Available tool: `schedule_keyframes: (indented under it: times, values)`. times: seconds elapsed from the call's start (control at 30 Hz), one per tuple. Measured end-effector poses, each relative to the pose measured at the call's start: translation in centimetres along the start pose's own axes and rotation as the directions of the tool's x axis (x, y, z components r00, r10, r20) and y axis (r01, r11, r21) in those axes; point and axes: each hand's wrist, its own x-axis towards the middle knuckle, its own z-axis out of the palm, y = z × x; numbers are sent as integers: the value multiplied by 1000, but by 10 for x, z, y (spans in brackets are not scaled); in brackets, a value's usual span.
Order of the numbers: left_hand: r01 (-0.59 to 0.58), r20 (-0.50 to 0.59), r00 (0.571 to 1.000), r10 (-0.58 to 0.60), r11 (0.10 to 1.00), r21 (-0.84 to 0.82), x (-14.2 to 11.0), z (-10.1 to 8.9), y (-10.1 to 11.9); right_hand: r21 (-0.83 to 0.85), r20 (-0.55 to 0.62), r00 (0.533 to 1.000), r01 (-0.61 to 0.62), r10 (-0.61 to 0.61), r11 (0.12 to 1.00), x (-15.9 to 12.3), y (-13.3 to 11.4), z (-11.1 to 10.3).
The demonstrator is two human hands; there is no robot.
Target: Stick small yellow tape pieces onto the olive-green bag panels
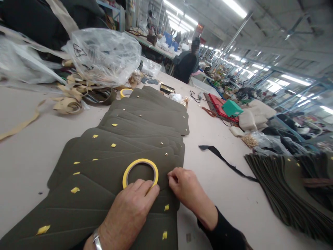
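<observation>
My left hand [130,208] is closed on the near rim of a roll of yellow tape [142,162], above a spread of overlapping dark olive fabric panels [85,149]. Just right of the roll, my right hand [186,184] has thumb and fingertips pinched together at the panels' right edge. Whatever lies between those fingertips is too small to make out. Small yellow tape pieces [75,190] are stuck on the nearer panels, and small metal studs [166,154] show on the farther ones.
Rolled tan webbing [68,104] and a big clear plastic bag [104,55] lie back left. A black strip [221,156] and a thick stack of olive panels [283,194] are at right. Farther back are a green box [232,108] and a person [186,64].
</observation>
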Motion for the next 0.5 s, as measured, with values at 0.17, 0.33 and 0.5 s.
schedule_keyframes:
  times: [0.17,0.33,0.5]
  values:
    - [-202,-345,924,162,976,-83,0,-7,-7,282,34,940,-336,341,899,3,-4,4]
    - [-180,-353,928,116,971,-155,0,-13,-7,363,-169,953,-178,253,915,-14,-10,-5]
    - [-107,-384,922,45,984,-141,-3,-9,-5,478,-342,937,240,-73,845,-29,-23,-25]
